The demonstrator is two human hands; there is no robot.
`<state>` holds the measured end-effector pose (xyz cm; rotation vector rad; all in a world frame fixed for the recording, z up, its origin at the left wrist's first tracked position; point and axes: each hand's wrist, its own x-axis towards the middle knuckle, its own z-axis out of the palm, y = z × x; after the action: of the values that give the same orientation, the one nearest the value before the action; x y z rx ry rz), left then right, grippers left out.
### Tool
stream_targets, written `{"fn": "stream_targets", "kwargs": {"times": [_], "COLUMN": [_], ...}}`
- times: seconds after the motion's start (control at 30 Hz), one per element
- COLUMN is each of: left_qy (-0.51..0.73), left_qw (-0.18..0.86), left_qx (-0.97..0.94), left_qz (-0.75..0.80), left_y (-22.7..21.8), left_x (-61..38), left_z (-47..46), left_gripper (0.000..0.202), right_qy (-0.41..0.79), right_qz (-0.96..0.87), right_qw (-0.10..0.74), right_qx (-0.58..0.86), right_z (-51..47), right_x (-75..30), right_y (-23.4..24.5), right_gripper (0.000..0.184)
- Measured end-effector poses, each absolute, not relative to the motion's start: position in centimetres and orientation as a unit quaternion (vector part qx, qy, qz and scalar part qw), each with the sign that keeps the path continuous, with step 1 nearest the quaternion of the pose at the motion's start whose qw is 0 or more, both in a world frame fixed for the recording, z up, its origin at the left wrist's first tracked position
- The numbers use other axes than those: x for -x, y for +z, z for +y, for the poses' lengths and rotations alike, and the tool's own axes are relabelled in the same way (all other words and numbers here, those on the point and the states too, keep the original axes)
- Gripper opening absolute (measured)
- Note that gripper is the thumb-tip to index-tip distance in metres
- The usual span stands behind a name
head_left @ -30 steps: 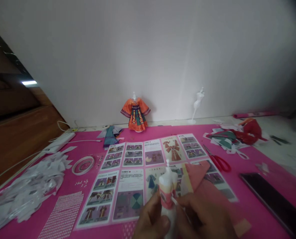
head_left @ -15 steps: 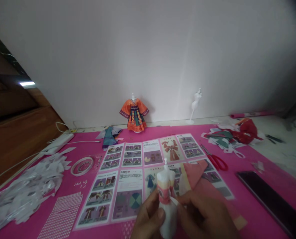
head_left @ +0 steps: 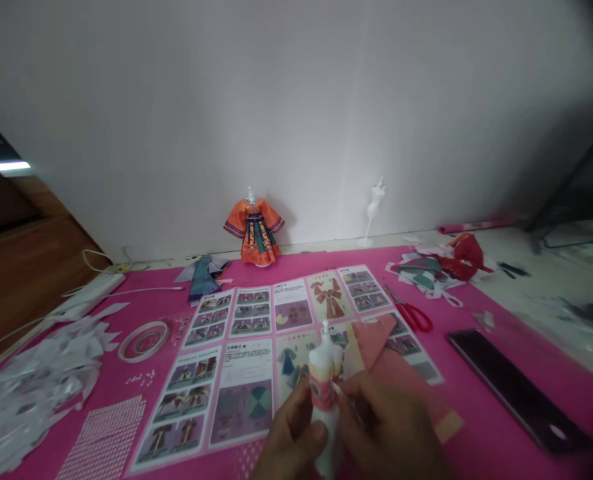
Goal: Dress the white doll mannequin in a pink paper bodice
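A small white doll mannequin (head_left: 325,353) stands upright in my left hand (head_left: 292,433), whose fingers and thumb close around its lower body. Cream and coral-pink fabric (head_left: 322,391) with a dark round patch wraps its torso. My right hand (head_left: 389,423) is closed at the mannequin's waist, pinching a small white strip (head_left: 337,387) that is mostly hidden by the fingers. Beside and partly behind this hand lies coral fabric (head_left: 374,340) with cream edges.
An instruction sheet (head_left: 241,360) covers the pink mat's middle. Red-handled scissors (head_left: 414,315) and a dark phone (head_left: 516,387) lie right. Clear tape (head_left: 144,341) and white scraps (head_left: 41,393) lie left. An orange-robed mannequin (head_left: 255,230) and a bare one (head_left: 375,207) stand behind.
The view has shifted, so the scene sits further left. My right hand has come closer against the mannequin's waist, and less of the white strip shows. My left hand keeps its hold.
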<state>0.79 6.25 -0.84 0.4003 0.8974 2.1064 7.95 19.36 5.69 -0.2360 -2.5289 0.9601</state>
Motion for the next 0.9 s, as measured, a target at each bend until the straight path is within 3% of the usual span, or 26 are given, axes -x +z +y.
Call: {"fn": "stream_targets", "kwargs": {"times": [0.23,0.9], "left_qy": [0.841,0.829], "left_qw": [0.416,0.435], "left_qx": [-0.124,-0.164], "left_qz": [0.323,0.311], "left_y": [-0.8,-0.4], "left_x": [-1.2,-1.3], "left_z": [7.0,6.7], "left_gripper": [0.049,0.050], "right_qy": [0.432,0.392], "right_qz": [-0.879,-0.900], "right_qw": [0.153,0.158], "right_qx": [0.133,0.106], "right_z": [19.9,19.8], "right_x": [-8.8,-9.5], "right_y": [4.4,3.6], "right_gripper": [0.019,0.020]}}
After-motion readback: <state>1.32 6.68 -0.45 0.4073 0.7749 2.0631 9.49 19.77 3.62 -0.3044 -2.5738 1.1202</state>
